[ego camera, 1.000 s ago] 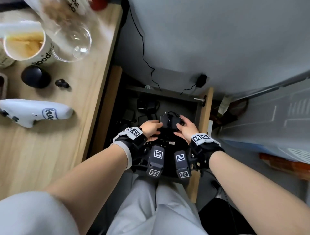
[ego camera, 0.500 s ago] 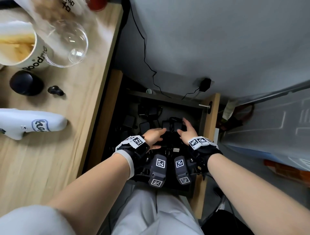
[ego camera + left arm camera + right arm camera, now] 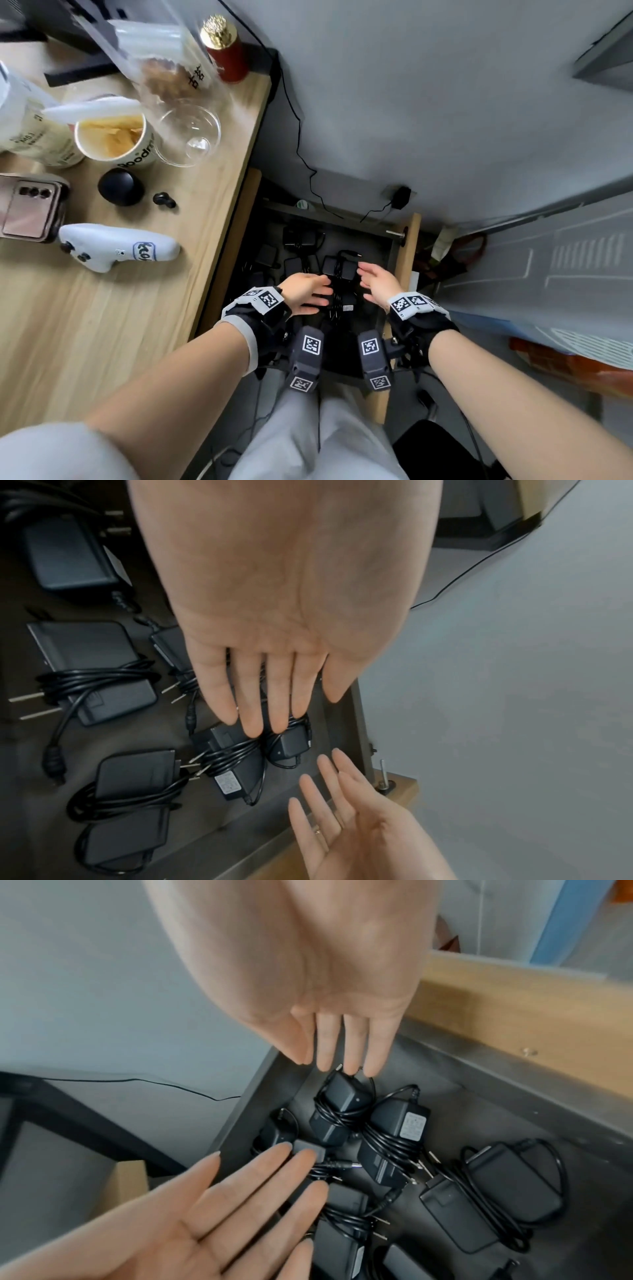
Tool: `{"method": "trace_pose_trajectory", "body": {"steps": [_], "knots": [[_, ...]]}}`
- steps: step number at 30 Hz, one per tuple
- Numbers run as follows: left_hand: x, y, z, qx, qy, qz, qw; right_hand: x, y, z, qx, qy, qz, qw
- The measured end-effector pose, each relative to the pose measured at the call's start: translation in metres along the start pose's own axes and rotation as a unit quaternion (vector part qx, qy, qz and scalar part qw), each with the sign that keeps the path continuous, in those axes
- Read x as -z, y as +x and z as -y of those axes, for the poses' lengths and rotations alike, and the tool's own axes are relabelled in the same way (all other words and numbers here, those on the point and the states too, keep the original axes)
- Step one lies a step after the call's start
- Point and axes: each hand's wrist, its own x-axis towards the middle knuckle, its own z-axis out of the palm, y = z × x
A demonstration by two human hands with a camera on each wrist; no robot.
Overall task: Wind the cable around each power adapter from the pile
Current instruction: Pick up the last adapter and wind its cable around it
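Several black power adapters lie in a grey drawer [image 3: 394,251], most with their cables wound round them. One wound adapter [image 3: 342,269] lies between my hands; it is also the adapter [image 3: 342,1110] below my right fingertips. A labelled wound adapter [image 3: 232,764] lies just past my left fingers. My left hand [image 3: 310,291] hovers flat over the pile, its fingers [image 3: 253,696] straight and holding nothing. My right hand [image 3: 376,279] is likewise flat and empty, its fingers [image 3: 346,1045] straight above the drawer's back corner.
A wooden desk [image 3: 137,325] on the left carries a noodle cup [image 3: 113,140], a glass [image 3: 188,135], a phone [image 3: 30,209], a white controller [image 3: 116,246] and a red bottle [image 3: 226,51]. A wooden panel [image 3: 409,260] bounds the drawer on the right. A thin black cable [image 3: 301,137] runs down the wall.
Both hands held a wound adapter, set it down in the drawer and let go. They now hover flat and apart. The head view has tilted up.
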Motion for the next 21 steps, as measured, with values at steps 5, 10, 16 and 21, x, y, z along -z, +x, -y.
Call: {"method": "trace_pose_trajectory", "body": {"steps": [5, 10, 16, 21], "knots": [[0.008, -0.059, -0.012, -0.035, 0.008, -0.002, 0.999, 0.005, -0.059, 0.035, 0.003, 0.014, 0.05, 0.999], [0.027, -0.127, -0.022, -0.082, 0.001, -0.025, 0.996, -0.011, -0.116, 0.082, 0.066, -0.058, 0.103, 0.991], [0.075, -0.21, -0.009, -0.146, -0.066, -0.09, 0.983, -0.075, -0.173, 0.151, 0.154, -0.151, 0.206, 0.955], [0.124, -0.27, 0.037, -0.169, -0.152, -0.191, 0.955, -0.162, -0.214, 0.177, 0.202, -0.216, 0.268, 0.917]]}}
